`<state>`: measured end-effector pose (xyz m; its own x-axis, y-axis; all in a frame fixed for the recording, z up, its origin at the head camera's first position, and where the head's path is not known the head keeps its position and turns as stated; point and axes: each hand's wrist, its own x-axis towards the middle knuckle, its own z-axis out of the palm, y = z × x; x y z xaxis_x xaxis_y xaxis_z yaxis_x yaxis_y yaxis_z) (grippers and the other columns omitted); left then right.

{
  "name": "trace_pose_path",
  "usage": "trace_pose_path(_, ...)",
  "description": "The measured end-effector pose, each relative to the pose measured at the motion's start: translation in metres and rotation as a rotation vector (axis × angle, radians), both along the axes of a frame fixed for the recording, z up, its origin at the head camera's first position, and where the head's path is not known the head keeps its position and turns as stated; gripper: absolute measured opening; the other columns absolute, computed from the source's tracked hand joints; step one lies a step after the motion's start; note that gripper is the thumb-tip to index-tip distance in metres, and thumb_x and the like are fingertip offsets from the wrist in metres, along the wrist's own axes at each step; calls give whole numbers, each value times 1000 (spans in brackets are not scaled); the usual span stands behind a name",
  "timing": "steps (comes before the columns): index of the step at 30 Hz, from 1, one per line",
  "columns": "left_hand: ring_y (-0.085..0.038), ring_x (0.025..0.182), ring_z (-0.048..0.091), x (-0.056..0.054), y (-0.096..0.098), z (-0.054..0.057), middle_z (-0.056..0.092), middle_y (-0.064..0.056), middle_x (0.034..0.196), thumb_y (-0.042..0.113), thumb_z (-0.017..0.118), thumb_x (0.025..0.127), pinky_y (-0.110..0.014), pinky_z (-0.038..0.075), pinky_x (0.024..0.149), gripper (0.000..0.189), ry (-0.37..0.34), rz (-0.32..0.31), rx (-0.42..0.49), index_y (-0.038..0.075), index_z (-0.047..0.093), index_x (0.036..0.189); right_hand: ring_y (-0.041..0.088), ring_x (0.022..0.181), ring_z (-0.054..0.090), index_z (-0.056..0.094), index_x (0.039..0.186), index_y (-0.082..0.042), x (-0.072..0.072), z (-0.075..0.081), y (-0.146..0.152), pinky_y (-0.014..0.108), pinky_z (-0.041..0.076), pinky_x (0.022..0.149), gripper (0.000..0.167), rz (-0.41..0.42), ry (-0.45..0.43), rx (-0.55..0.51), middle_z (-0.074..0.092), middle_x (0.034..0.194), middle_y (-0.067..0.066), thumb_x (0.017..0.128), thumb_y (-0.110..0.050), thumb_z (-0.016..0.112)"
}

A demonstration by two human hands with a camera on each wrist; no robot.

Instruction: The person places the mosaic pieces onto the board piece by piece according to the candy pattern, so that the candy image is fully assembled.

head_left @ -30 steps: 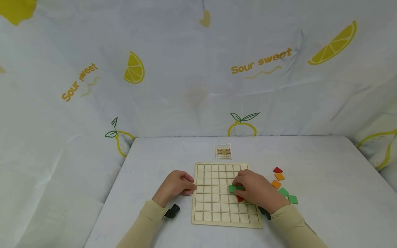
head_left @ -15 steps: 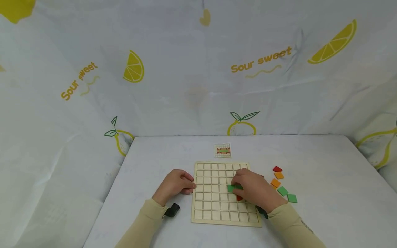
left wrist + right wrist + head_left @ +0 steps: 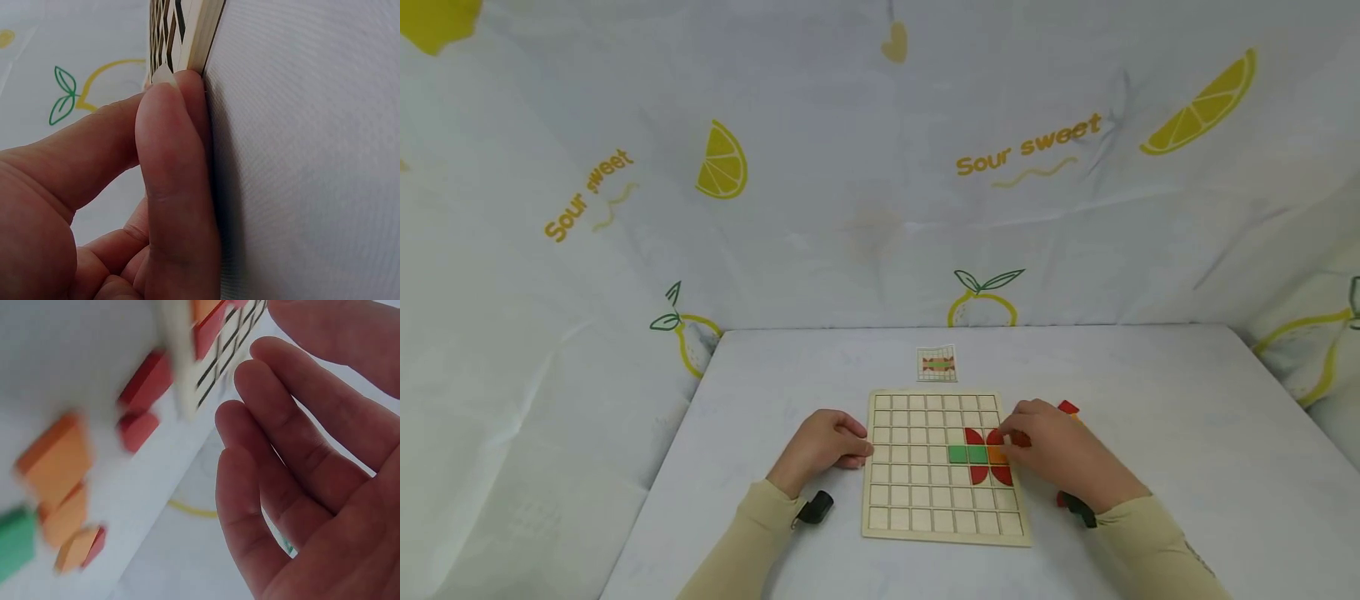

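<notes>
A wooden grid board (image 3: pixel 910 500) lies flat on the table. Toward its right side two green squares (image 3: pixel 967 454) and an orange square (image 3: pixel 995 455) form a row, with red rounded pieces (image 3: pixel 979 475) above and below. At the left rim, my left hand (image 3: pixel 826 440) pinches the board; the left wrist view shows thumb (image 3: pixel 170 144) and index fingertip together at the board's edge (image 3: pixel 195 44). Over the right rim hovers my right hand (image 3: pixel 1051 446), partly covering the orange square. Its fingers (image 3: pixel 300 431) are loosely extended with nothing between them in the right wrist view.
Loose orange tiles (image 3: pixel 59 459), a green tile (image 3: pixel 15 540) and red pieces (image 3: pixel 147 381) lie right of the board, mostly behind my right hand in the head view. A small pattern card (image 3: pixel 936 364) lies beyond the board. A lemon-print cloth (image 3: pixel 850 167) hangs behind.
My right hand has left the green squares and moved right to the board's right rim, uncovering the green, orange and red pieces. The left hand stays put.
</notes>
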<state>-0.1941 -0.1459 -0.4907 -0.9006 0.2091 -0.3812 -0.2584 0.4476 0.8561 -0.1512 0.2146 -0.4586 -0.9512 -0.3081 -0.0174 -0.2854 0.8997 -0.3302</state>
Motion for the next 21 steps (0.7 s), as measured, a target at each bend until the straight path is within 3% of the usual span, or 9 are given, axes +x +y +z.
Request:
trace_pose_path(4, -12, 71, 76, 1, 0, 1, 79, -8, 88, 13, 89, 88, -27, 65, 69, 28, 0, -2, -6, 3, 73, 108, 20, 100, 64, 82, 105, -18, 8, 2, 30, 44, 65, 88, 16, -65, -31, 40, 72, 105, -3, 92, -26, 88)
trace_pose_path(8, -13, 72, 76, 2, 0, 2, 79, -7, 88, 13, 89, 88, -27, 65, 69, 28, 1, -3, -8, 3, 73, 108, 29, 107, 66, 81, 106, -15, 16, 5, 58, 54, 64, 92, 21, -130, -75, 35, 73, 106, 0, 90, -26, 89)
trace_pose_path(14, -12, 71, 76, 2, 0, 3, 80, -7, 89, 12, 89, 88, -26, 65, 69, 28, -5, -6, -6, 2, 73, 109, 25, 98, 66, 81, 108, -11, 26, 1, 92, 55, 64, 89, 23, -163, -102, 48, 71, 100, -2, 89, -21, 89)
trace_pose_path(21, -12, 71, 75, 2, 1, 3, 79, -7, 89, 12, 89, 88, -26, 64, 69, 28, -11, -1, -9, 3, 73, 109, 25, 97, 66, 81, 110, -9, 31, -9, 110, 58, 62, 92, 28, -167, -161, 72, 71, 100, -3, 85, -19, 91)
